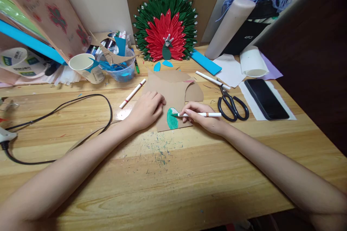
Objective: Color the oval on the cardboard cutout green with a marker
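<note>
Head view: green oval [172, 122] on card [173, 95], between hands, long axis running near-far. Right hand [202, 116] nearer, pinching pen [200, 114], tip on oval. Left hand [144, 111] on card, fingers curled; cannot tell if gripping.

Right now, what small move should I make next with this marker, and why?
I'd probably nudge the marker tip slightly upward with your right hand. The tip is on the oval, which is mostly green but still pale near its top, and your left hand already rests on the cardboard.
</note>
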The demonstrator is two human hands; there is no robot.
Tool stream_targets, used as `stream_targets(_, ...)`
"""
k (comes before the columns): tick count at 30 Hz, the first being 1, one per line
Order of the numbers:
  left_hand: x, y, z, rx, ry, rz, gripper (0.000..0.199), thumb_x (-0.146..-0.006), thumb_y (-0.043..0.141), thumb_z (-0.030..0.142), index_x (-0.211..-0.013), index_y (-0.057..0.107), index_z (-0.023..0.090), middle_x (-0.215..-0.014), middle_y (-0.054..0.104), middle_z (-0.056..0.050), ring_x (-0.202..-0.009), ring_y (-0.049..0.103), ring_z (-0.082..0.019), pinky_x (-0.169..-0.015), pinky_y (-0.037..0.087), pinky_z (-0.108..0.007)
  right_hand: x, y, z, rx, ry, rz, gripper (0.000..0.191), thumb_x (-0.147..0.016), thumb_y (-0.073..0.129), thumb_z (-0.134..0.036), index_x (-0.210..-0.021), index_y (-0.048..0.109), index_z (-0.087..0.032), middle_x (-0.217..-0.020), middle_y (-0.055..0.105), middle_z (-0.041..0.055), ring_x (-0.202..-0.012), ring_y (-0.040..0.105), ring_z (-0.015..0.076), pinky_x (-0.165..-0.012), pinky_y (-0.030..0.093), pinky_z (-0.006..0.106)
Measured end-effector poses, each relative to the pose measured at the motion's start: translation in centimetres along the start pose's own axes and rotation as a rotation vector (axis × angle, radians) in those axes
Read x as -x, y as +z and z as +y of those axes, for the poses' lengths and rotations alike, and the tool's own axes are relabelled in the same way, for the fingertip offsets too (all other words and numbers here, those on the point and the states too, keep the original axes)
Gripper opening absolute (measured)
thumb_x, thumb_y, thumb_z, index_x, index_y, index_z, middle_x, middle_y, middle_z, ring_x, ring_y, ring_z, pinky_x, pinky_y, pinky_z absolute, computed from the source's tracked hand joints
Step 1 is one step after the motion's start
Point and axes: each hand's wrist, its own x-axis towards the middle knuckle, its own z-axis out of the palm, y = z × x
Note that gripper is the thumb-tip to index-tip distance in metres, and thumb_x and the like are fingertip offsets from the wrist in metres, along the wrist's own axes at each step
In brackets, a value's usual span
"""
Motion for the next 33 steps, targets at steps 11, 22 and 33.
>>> stream_targets(11,0.00,-0.15,0.03,-0.007,-0.003,-0.008,0.014,-0.090,0.039,0.019,-0.092,0.052,0.017,-0.092,0.058,-0.005,-0.087,0.050,-0.016,-0.077,0.040,-0.031,-0.07,0.03,-0.01,0.082,-0.017,0.095,0.025,-0.092,0.050,-0.040,-0.092,0.062,-0.018,-0.081,0.066,0.0030,-0.070,0.057,0.0122,-0.061,0.040,0.025)
stream_targets(22,0.02,-0.22,0.07,-0.012,-0.007,-0.008,0.014,-0.090,0.039,0.019,-0.093,0.052,0.017,-0.092,0.058,-0.005,-0.087,0.050,-0.017,-0.077,0.040,-0.031,-0.11,0.07,-0.04,0.095,-0.046,0.088,0.022,-0.092,0.052,-0.036,-0.094,0.063,-0.017,-0.085,0.066,0.0041,-0.077,0.060,0.0134,-0.067,0.043,0.026)
stream_targets(33,0.05,-0.22,0.10,-0.006,-0.007,-0.006,0.013,-0.089,0.039,0.019,-0.092,0.052,0.018,-0.091,0.058,-0.005,-0.087,0.051,-0.017,-0.077,0.040,-0.031,-0.04,0.06,-0.50,0.147,-0.046,0.068,0.022,-0.091,0.053,-0.036,-0.097,0.064,-0.018,-0.091,0.068,0.0046,-0.085,0.063,0.0145,-0.073,0.044,0.027)
